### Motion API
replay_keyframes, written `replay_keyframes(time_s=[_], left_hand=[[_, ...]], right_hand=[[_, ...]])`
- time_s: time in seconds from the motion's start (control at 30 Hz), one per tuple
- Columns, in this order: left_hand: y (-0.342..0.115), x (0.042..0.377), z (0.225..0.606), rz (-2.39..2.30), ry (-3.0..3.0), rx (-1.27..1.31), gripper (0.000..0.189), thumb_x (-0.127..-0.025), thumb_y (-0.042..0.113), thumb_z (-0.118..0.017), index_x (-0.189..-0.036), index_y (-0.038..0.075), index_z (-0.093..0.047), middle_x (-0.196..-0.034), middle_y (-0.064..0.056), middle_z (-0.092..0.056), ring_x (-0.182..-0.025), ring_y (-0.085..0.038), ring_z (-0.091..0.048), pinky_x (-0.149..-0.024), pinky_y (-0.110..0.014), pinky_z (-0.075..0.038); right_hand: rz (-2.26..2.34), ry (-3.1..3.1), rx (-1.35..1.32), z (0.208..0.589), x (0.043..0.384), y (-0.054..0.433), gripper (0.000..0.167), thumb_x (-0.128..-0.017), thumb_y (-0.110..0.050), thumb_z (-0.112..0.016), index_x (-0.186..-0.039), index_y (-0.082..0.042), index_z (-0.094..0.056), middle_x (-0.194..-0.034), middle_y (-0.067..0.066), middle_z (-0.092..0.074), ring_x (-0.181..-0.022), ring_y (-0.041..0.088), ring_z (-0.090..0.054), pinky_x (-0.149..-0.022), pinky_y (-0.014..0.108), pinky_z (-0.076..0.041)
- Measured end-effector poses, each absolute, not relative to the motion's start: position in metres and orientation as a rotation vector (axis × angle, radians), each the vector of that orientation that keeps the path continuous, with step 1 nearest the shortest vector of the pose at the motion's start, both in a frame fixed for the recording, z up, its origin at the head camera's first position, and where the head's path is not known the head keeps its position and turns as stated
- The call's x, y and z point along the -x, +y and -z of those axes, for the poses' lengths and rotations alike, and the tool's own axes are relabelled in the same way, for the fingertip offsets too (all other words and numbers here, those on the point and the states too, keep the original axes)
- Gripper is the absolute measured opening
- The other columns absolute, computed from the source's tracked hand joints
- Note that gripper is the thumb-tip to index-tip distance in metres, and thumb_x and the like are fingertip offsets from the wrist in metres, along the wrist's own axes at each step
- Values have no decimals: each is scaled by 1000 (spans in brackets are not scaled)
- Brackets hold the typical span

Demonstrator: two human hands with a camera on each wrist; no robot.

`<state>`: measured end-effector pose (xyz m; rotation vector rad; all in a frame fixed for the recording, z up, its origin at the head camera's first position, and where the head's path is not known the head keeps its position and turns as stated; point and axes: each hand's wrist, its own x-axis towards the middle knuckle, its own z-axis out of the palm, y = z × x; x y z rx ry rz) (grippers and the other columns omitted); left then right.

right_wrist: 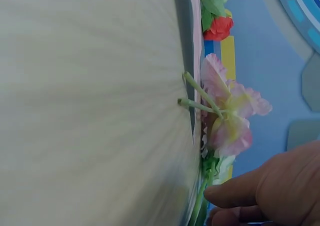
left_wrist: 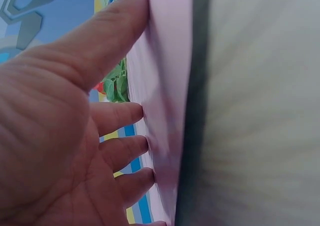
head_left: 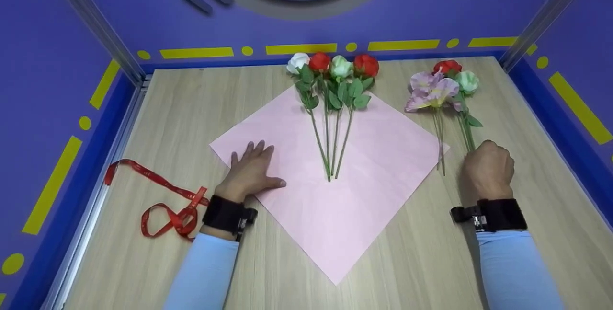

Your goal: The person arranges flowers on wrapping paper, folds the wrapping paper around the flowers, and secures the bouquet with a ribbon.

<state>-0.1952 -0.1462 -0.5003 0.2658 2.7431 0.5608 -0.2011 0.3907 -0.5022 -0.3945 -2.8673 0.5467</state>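
Observation:
My left hand rests with spread fingers on the left corner of a pink sheet of wrapping paper. In the left wrist view, fingertips press against the paper. At the right, my right hand has its fingers curled at the lower stems of a red rose and a pale green rose. Thumb and fingers pinch those stems in the right wrist view. Just left of them lie pink-lilac flowers, their stem ends over the paper's right corner.
Across the paper's upper half lie several roses, white, red and pale green, stems fanned toward me. A tangled red ribbon lies on the wooden table at the left. Blue panels wall the back and sides.

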Motion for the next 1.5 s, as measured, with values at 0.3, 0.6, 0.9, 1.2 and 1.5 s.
replay_keyframes(time_s=[0.3, 0.6, 0.9, 1.2, 1.5], left_hand=[[-147, 195, 500, -552, 2745, -271, 104, -88, 52, -82, -167, 7, -30, -175, -19, -18, -163, -43, -7, -125, -75, -4], [-148, 195, 499, -561, 2731, -265, 104, -89, 52, -81, -167, 8, -28, -176, -18, -15, -164, -42, -5, -125, -73, -2], [-148, 196, 500, -570, 2729, -265, 104, -89, 52, -81, -168, 8, -27, -176, -18, -15, -164, -42, -5, -126, -73, -2], [-147, 194, 499, -569, 2737, -271, 104, -89, 52, -81, -167, 8, -28, -176, -18, -15, -164, -42, -5, -125, -73, -2], [-148, 196, 500, -568, 2744, -286, 106, -87, 53, -83, -167, 7, -30, -175, -21, -18, -163, -44, -7, -124, -76, -4]], right_hand=[[-536, -2917, 428, 505, 205, 394, 31, -92, -8, -47, -71, 10, -62, -82, 44, -64, -75, 62, -64, -56, 63, -48], [-532, -2898, 397, 504, 212, 394, 28, -85, -4, -47, -57, -5, -49, -61, 23, -57, -61, 42, -60, -46, 51, -44], [-507, -2769, 361, 504, 210, 388, 31, -89, -4, -47, -61, 6, -54, -69, 40, -62, -68, 63, -63, -59, 70, -48], [-584, -2696, 296, 496, 213, 365, 36, -104, -10, -53, -86, 18, -66, -82, 42, -66, -79, 64, -65, -72, 72, -50], [-735, -2655, 185, 485, 217, 301, 28, -105, -12, -59, -103, 11, -75, -90, 31, -75, -79, 50, -73, -73, 62, -57]])
